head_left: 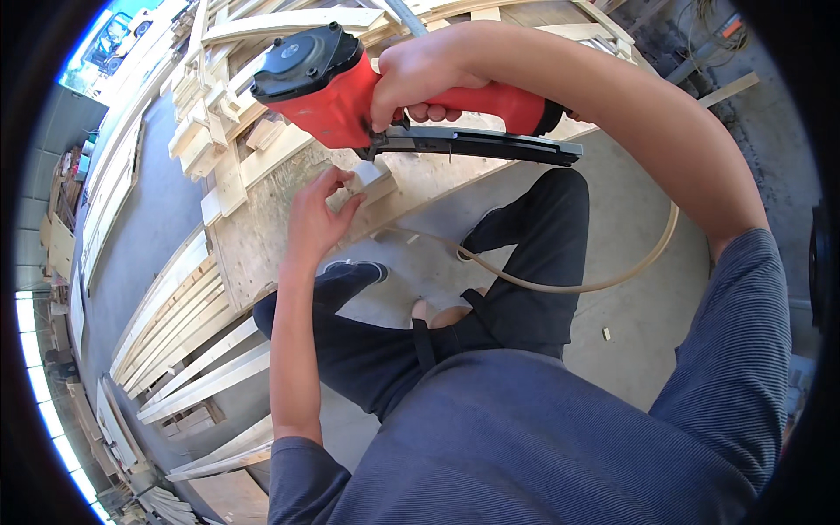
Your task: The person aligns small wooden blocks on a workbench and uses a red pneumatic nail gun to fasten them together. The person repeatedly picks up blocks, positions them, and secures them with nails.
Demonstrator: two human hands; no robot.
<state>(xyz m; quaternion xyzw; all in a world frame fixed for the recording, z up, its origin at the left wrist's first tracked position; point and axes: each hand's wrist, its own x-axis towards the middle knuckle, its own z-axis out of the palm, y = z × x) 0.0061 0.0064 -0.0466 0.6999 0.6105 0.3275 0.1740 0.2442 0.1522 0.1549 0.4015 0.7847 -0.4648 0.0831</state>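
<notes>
My right hand [424, 74] is wrapped round the handle of a red and black pneumatic nail gun [328, 109], its fingers by the trigger. The gun's black magazine [490, 144] stretches to the right, and its nose points down at a small pale wood block [374, 182] on the plywood worktop [289, 201]. Whether the nose touches the block I cannot tell. My left hand [319, 214] grips the block's left end between thumb and fingers, just beneath the gun. Part of the block's top is hidden by the nose.
Stacked wood pieces [206, 131] lie on the left of the worktop, with longer boards [289, 22] behind. Long planks [175, 306] lean at the lower left. A tan air hose [612, 282] loops past my right knee. A wood scrap [605, 334] lies on the floor.
</notes>
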